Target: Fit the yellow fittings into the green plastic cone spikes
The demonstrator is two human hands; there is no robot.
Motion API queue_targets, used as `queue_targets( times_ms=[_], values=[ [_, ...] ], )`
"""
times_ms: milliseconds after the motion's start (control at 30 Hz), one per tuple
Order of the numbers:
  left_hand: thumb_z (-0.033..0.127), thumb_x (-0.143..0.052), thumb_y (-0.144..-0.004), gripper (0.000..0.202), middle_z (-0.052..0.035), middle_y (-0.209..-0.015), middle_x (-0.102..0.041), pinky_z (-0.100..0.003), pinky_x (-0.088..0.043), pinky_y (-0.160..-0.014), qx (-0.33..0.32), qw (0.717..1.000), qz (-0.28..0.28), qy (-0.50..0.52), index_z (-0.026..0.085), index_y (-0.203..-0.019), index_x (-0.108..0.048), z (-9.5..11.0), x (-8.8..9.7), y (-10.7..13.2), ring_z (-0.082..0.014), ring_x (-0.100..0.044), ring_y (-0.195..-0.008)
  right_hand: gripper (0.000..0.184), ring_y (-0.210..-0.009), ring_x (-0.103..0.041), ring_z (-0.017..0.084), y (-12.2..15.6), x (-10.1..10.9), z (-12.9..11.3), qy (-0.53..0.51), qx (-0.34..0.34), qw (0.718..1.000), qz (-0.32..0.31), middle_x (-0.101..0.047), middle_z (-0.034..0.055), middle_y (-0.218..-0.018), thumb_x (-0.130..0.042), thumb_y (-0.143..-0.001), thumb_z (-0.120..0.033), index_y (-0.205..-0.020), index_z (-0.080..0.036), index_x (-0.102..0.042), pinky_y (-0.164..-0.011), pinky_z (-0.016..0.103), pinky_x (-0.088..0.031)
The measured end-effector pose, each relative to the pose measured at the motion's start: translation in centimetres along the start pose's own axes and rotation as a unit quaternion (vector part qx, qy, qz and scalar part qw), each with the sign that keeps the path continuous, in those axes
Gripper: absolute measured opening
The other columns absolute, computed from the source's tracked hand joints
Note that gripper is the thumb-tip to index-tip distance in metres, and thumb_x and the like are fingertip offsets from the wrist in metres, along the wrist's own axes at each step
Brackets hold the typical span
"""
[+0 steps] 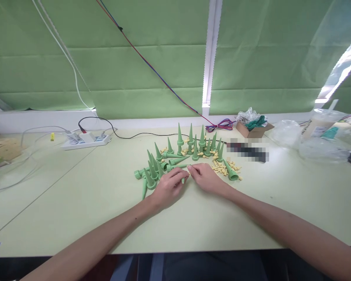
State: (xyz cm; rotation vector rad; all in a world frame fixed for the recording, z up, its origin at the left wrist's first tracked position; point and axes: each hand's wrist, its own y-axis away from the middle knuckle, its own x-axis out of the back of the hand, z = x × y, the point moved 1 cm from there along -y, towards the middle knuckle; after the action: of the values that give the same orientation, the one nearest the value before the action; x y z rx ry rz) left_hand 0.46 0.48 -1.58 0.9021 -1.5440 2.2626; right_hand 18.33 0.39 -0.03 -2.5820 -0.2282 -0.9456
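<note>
My left hand [170,186] is closed around a green plastic cone [183,180], mostly hidden by the fingers, with its tip showing below. Close beside it, the fingertips of my right hand [205,177] are pinched together. A speck of yellow shows between the two hands, too small to make out in full. Several green cones stand or lie just beyond my hands, among them an upright cone [179,134] at the back and a tipped cone [230,170] on the right. Small yellow plastic pieces [220,168] lie in a loose pile beyond my right hand.
A white power strip [86,141] with plugs sits at the left. Along the back lie a black cable [134,136] and a coiled red-blue wire [222,125]. A cardboard box [253,132], a blurred dark object [247,151] and a bagged cup [318,127] are at the right.
</note>
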Motion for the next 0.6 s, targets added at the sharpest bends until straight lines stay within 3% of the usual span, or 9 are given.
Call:
queue_targets(
  times_ms=[100, 333, 600],
  values=[
    [-0.002, -0.051, -0.088, 0.027, -0.0057, -0.090, -0.065, -0.023, -0.048, -0.062, 0.002, 1.000, 0.006, 0.008, 0.019, -0.101, -0.063, 0.1, 0.1, -0.2, -0.0133, -0.061, -0.076, 0.043, -0.055, -0.031, 0.013, 0.0, 0.1, 0.1, -0.002, -0.009, 1.000, -0.014, -0.034, -0.0032, -0.055, -0.036, -0.099, -0.034, -0.060, -0.021, -0.025, -0.055, 0.029, -0.023],
    [0.000, -0.051, -0.089, 0.024, -0.0068, -0.092, -0.067, -0.022, -0.050, -0.062, -0.020, 0.998, -0.039, 0.038, 0.018, -0.101, -0.063, 0.7, 0.0, -0.5, -0.0138, -0.063, -0.077, 0.044, -0.054, -0.030, 0.013, 1.6, 0.7, 0.6, 0.028, 0.015, 0.999, -0.042, -0.035, -0.0035, -0.055, -0.033, -0.103, -0.036, -0.062, -0.021, -0.029, -0.057, 0.030, -0.022],
    [0.002, -0.053, -0.088, 0.020, -0.0055, -0.086, -0.064, -0.021, -0.045, -0.056, 0.016, 0.996, -0.059, 0.061, 0.017, -0.097, -0.063, 0.9, 0.3, -0.6, -0.0134, -0.059, -0.074, 0.040, -0.055, -0.031, 0.014, 2.1, 0.5, 0.7, 0.054, 0.028, 0.997, -0.055, -0.038, -0.0036, -0.058, -0.032, -0.104, -0.034, -0.066, -0.021, -0.033, -0.060, 0.029, -0.023]
  ],
)
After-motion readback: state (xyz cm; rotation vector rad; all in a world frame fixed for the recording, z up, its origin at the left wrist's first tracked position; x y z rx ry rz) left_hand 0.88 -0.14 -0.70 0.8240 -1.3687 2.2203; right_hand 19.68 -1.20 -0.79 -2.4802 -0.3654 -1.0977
